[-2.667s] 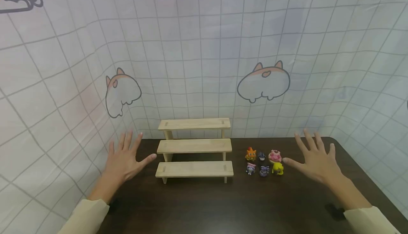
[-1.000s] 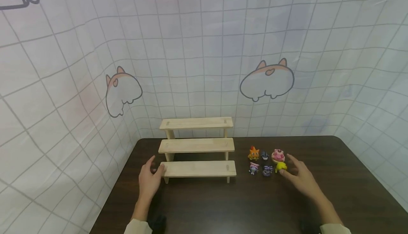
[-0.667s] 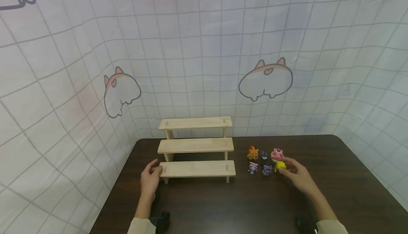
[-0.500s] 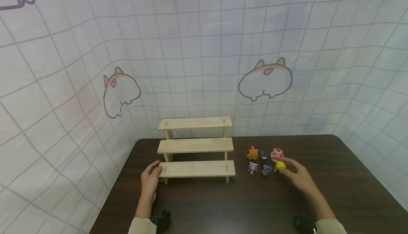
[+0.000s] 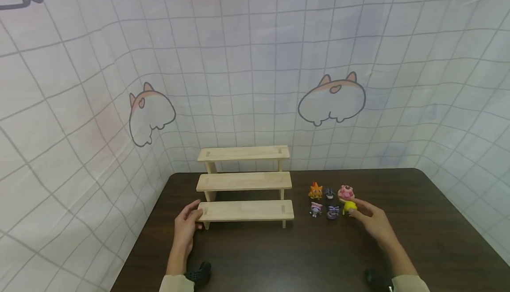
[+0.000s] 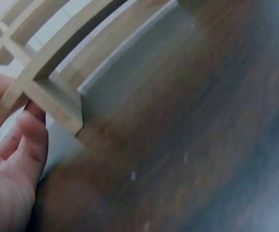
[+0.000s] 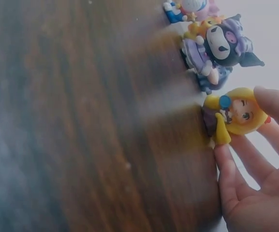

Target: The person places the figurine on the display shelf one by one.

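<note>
1. I am looking down at a dark table (image 5: 279, 256) with a three-step wooden riser (image 5: 245, 181) standing at its far edge, against a gridded curtain printed with cartoon cats.
2. My left hand (image 5: 186, 226) is resting at the riser's lowest step, at its left end. Its fingers (image 6: 30, 140) are curling round the end of the board and the small leg below it, thumb above and fingertips beneath.
3. My right hand (image 5: 372, 222) is lying on the table to the right of the riser, well apart from it.
4. Its fingers (image 7: 270, 104) are pinching a yellow figurine (image 5: 349, 207), with the thumb on the head and one fingertip (image 7: 226, 159) touching its base; in the wrist view the other fingers are lying loosely extended behind it.
5. The yellow figurine (image 7: 233, 116) is standing on the table, at the front right corner of a cluster of six small toys to the right of the riser.
6. Just beside it, toward the riser, a dark purple figurine (image 5: 332, 212) is standing, and a pink-and-white figurine (image 5: 315, 209) is standing nearer still.
7. Behind those, level with the riser's middle step, I am seeing an orange figurine (image 5: 315, 190), a small dark figurine (image 5: 329, 192) and a pink round figurine (image 5: 345, 193).
8. All three steps of the riser are bare wood.
</note>
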### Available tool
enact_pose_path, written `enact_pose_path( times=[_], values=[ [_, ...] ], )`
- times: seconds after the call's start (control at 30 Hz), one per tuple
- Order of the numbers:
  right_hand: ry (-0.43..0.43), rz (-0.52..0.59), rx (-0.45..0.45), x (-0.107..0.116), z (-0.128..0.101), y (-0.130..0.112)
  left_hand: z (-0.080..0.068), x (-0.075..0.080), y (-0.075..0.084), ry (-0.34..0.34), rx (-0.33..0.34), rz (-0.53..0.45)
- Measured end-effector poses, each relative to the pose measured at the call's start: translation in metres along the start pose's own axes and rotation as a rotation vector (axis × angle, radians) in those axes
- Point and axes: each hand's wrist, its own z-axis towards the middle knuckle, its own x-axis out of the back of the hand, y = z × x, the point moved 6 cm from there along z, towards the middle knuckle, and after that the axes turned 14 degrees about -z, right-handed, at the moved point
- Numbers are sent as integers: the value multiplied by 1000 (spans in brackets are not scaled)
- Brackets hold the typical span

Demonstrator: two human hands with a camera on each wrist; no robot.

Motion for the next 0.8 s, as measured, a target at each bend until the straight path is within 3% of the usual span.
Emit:
enact_pose_path(
  times=[0.23,0.8],
  values=[
    [13,25,-16,0,-1,0,0,1,-2,-48,-2,-46],
    [25,109,-60,-3,-3,4,2,5,-5,-30,8,-58]
  ],
)
